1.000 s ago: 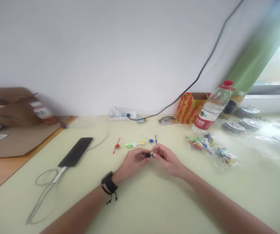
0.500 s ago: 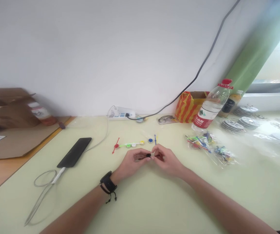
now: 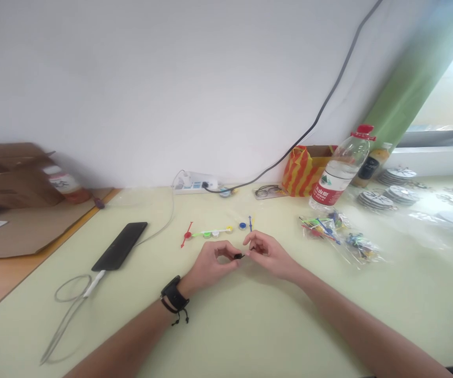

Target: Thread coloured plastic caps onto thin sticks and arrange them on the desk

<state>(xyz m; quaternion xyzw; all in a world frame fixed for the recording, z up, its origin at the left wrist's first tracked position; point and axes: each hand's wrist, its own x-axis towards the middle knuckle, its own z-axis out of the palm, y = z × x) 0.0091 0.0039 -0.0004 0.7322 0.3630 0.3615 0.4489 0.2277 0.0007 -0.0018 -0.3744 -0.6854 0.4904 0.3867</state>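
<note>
Left fingers [image 3: 231,266] pinch black piece [image 3: 238,256]; right fingers [image 3: 262,239] beside it, grip unclear; table edge [image 3: 49,257] well leftward.

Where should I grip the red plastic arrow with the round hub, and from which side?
Probably pinch the red plastic arrow by its round hub, its broadest part; the thin shaft offers less to hold. Come from the left, since a light green plastic arrow lies close on its right. The left hand is nearest but holds a small black piece.

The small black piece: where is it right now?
In the head view, the small black piece is pinched in the left hand, left of the right hand, below the blue disc.
</note>
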